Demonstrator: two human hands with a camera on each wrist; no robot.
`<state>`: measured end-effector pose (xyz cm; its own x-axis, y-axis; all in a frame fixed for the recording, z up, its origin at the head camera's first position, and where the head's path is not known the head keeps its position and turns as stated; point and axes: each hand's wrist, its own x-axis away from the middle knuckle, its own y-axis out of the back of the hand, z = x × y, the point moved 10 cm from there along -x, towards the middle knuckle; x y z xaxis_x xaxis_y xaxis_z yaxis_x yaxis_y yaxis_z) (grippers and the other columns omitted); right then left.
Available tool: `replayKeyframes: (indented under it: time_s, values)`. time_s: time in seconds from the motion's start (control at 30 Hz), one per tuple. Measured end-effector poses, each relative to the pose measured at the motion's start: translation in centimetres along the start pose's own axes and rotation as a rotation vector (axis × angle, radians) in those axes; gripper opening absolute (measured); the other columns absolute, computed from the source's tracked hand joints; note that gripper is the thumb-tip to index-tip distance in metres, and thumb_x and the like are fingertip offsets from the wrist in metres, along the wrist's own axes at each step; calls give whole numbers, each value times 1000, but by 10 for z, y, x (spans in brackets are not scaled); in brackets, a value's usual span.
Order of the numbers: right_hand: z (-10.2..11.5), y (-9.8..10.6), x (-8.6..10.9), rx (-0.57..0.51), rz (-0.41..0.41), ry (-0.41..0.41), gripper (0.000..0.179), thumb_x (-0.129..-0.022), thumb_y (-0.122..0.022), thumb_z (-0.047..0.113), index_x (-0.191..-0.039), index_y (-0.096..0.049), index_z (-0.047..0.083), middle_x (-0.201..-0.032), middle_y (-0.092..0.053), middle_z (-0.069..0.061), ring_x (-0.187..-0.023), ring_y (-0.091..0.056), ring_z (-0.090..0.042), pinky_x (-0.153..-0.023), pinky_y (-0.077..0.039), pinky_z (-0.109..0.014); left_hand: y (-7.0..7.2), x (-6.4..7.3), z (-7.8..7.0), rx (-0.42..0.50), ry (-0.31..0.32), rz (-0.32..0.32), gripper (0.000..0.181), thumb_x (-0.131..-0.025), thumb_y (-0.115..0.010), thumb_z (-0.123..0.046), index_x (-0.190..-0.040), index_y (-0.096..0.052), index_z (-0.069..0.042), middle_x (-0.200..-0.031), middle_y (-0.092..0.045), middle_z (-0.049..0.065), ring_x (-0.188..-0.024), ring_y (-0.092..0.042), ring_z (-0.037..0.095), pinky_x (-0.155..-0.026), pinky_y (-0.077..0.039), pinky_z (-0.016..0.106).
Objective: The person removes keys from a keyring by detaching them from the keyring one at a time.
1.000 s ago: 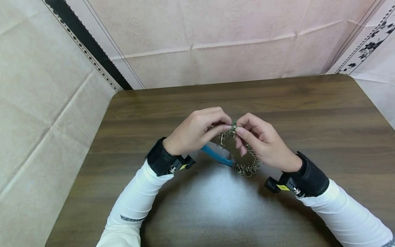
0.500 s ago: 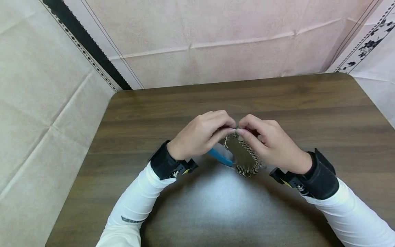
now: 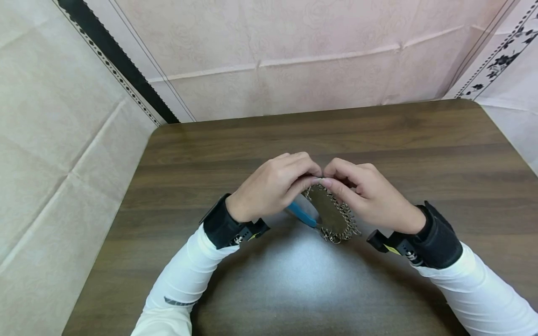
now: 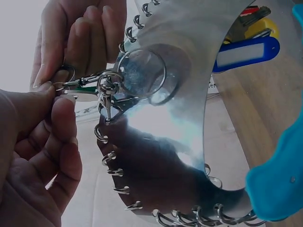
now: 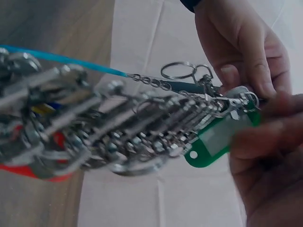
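Observation:
In the head view my left hand [image 3: 272, 186] and right hand [image 3: 370, 193] meet fingertip to fingertip at the top of a shiny metal key-holder plate [image 3: 332, 212]. Small rings and snap hooks line the plate's edge. A blue handle [image 3: 302, 214] lies on its left side. The left wrist view shows fingers of both hands pinching a small metal ring [image 4: 67, 71] at the end of a snap hook [image 4: 92, 80]. In the right wrist view a green key tag [image 5: 218, 142] hangs close by my right fingers, which are blurred.
Other key tags hang on the holder, among them a blue one [image 4: 248, 53] and a yellow one [image 4: 265, 29]. A wooden table [image 3: 269, 280] lies below, with light patterned cloth [image 3: 315, 56] behind and beside it.
My hands have come together and slightly down, and the right fingers have curled in. The left hand has shifted right. More of the plate's face shows between the hands.

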<state>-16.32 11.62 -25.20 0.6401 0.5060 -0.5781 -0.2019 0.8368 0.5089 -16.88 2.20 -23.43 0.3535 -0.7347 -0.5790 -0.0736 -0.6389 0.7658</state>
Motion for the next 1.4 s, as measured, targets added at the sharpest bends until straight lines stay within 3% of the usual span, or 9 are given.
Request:
replayKeyframes:
  time_s: [0.27,0.77,1.1,1.4]
  values:
    - [1,0,1,17,-34,22,11,-100,-57,-4,-97,-61,6,-69,-45,6,-54,-37,0,-49,-33,-18,-1,1,11,121,50,10,7,-99,-65,-11,-97,-65,-5,-88,-64,2,-78,-55,8,-73,-47,20]
    - [-8,-6,2,-71,-68,0,13,-101,-52,-7,-95,-57,3,-66,-51,2,-56,-47,-5,-51,-38,-19,-4,3,24,283,126,51,5,-97,-66,-7,-98,-65,-2,-92,-67,5,-78,-56,6,-69,-50,19]
    - [-9,-6,3,-62,-91,-4,13,-101,-51,-6,-94,-56,3,-66,-51,3,-54,-45,-4,-49,-37,-19,-5,4,29,303,144,73,4,-98,-65,-7,-96,-64,-3,-89,-66,4,-76,-54,6,-67,-48,20]
    - [-10,-8,4,-52,-90,-12,15,-101,-51,-8,-94,-56,4,-67,-51,3,-55,-46,-4,-49,-38,-18,-4,4,28,250,144,90,5,-98,-65,-8,-95,-64,-5,-88,-65,3,-76,-53,6,-67,-47,20]
